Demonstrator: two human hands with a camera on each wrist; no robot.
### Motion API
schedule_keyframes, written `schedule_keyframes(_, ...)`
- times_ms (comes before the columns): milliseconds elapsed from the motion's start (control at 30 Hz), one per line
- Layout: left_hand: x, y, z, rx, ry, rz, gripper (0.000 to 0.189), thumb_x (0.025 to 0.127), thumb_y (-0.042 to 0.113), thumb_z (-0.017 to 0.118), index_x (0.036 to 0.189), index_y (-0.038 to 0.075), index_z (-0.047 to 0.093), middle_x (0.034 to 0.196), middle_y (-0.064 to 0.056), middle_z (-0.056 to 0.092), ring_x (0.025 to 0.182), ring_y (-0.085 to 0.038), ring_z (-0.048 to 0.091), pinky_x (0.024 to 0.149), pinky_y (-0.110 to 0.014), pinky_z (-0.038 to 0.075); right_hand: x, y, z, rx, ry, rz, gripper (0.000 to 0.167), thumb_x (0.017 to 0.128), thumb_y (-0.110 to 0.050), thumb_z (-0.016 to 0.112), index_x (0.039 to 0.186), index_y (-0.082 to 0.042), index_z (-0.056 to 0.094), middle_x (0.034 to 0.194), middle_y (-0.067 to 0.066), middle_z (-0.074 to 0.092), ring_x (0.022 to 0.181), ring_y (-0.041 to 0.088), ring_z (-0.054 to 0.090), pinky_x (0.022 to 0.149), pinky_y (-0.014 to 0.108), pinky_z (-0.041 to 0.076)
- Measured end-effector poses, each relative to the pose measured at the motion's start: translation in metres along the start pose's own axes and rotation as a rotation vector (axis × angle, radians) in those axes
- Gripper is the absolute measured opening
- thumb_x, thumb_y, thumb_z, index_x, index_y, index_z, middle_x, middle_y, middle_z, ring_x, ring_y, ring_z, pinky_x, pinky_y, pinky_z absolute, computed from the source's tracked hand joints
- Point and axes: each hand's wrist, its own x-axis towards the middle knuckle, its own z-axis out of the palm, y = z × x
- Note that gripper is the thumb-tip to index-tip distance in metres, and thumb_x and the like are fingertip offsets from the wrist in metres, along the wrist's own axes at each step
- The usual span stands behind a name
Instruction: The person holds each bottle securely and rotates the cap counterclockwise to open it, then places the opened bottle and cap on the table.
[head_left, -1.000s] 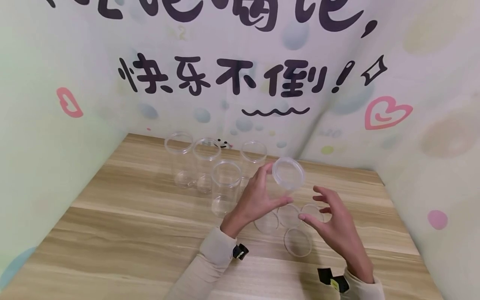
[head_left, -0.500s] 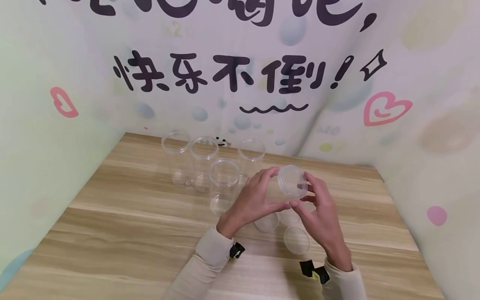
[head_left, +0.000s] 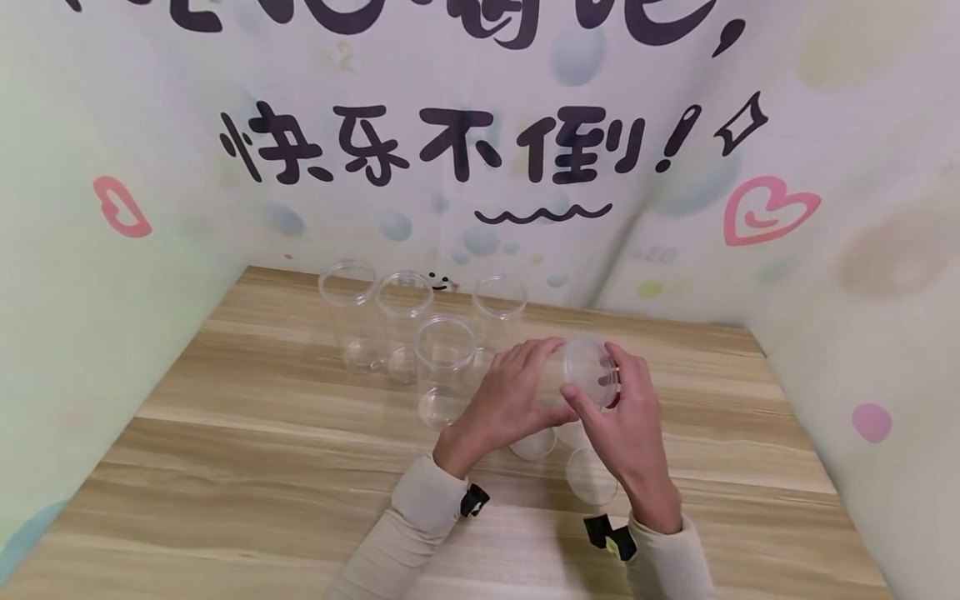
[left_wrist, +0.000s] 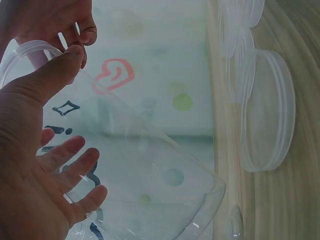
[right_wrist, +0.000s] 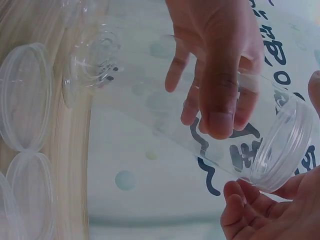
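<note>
A clear plastic jar (head_left: 552, 382) is held tilted above the table, its mouth end toward the right. My left hand (head_left: 504, 393) grips its body, thumb on the near side and fingers around the far side. A clear round lid (right_wrist: 284, 146) sits at the mouth end. My right hand (head_left: 628, 429) has its thumb and fingers curled around that lid. In the left wrist view the jar's base (left_wrist: 200, 210) points down and away. Below the hands, several clear lids (head_left: 592, 477) lie flat on the table, partly hidden by the right hand.
Several open clear jars (head_left: 446, 367) stand upright left of the hands, toward the back of the wood-grain table (head_left: 247, 483). A printed cloth backdrop (head_left: 420, 225) rises behind and along both sides.
My right hand has moved left from beside the jar and now grips its lid end. The jar has tipped further toward the right. My left hand keeps its hold.
</note>
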Motion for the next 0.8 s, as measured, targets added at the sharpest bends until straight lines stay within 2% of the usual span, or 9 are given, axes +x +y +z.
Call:
schedule_keyframes(300,-0.0018,-0.0017,-0.0002,0.013,-0.042,0.003,0.09,0.075,0.05,0.083,0.145,0.01,0.042,0.139,-0.006,0.053,0.13,-0.023,0.051,0.105,-0.048,0.042,-0.0005,-0.0003,0.0002,-0.036,0.016,-0.014,0.069,0.079,-0.031,0.083,0.133,0.0,0.055,0.113,0.016,0.057,0.091,0.027,0.057,0.067,0.027,0.046)
schedule_keyframes(800,-0.0015,-0.0065,-0.005,-0.03,-0.075,0.052,0.087,0.075,0.045,0.085,0.143,0.01,0.043,0.135,-0.003,0.056,0.127,-0.019,0.052,0.102,-0.046,0.044,0.002,0.0055,-0.0045,-0.027,-0.008,-0.119,0.063,0.074,-0.023,0.086,0.125,0.002,0.058,0.107,0.015,0.058,0.087,0.023,0.055,0.066,0.029,0.046)
